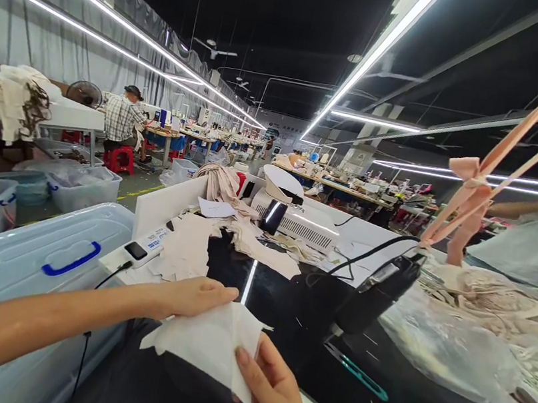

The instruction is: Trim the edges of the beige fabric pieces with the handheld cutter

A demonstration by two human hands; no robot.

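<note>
A thin white fabric piece (208, 340) is stretched between my hands above the near edge of the black tabletop (304, 368). My left hand (198, 299) grips its upper edge, fingers laid together over the top and partly hiding it. At the right edge, my right hand (272, 384) pinches a folded border between thumb and fingers. Teal-handled thread snips (359, 375) lie on the table to the right. Close behind them, a black handheld tool (377, 292) with a cable hangs from a peach fabric strap (480, 172).
Beige cut pieces (186, 243) lie at the back left, near a white machine (296, 219). A clear plastic bag (450, 343) and fabric heaps take up the right side. A lidded bin (37, 261) stands left. One person sits further back; another is at far right.
</note>
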